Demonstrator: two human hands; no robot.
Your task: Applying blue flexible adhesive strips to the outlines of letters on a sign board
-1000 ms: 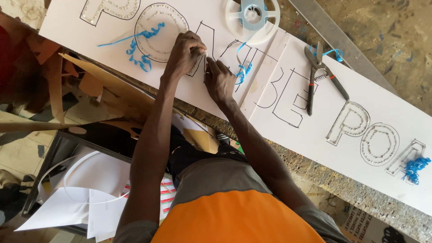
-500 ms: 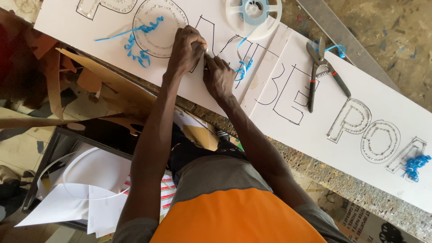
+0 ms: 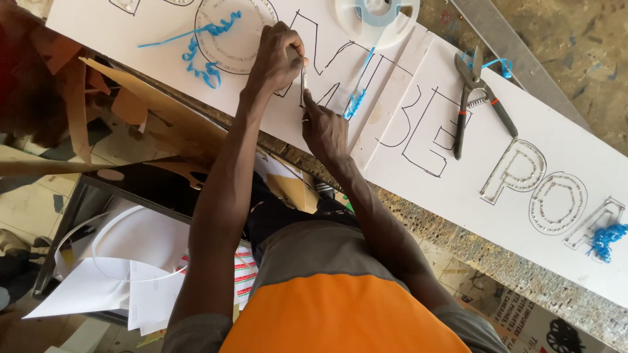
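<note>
Fingers [image 3: 296, 51] of both hands pinch a thin strip [image 3: 303, 82] against the white board [image 3: 536, 117].

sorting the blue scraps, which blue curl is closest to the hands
The curl just right of the right hand, trailing from the reel; the other curls lie further off.

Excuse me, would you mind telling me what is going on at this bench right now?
A person bends over a white board of outlined letters. The left hand pinches a thin strip upright against a letter outline, and the right hand steadies it from below. Pliers, a white reel and curly blue strips lie on the board.
</note>
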